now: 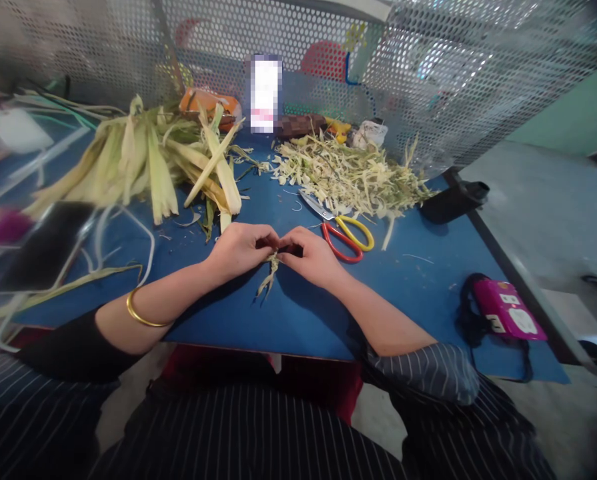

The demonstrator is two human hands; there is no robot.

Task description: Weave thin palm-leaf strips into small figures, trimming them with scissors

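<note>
Close together over the blue table (308, 327), my left hand (243, 248) and my right hand (311, 255) pinch a small braided strip of corn husk (274, 265) between their fingertips. Its loose ends hang below toward the table's front edge. The fingertips partly hide the upper part of the strip. Just beyond my right hand lies a pair of scissors (342, 231) with one red and one yellow handle, blades pointing away to the left. Past my left hand is a pile of long pale corn husks (143, 160).
A heap of shredded husk (348, 175) lies at the back right. A dark phone (48, 243) and white cables are on the left. At right are a black cylindrical object (453, 202) and a magenta device (509, 308). A perforated metal screen (428, 73) borders the back.
</note>
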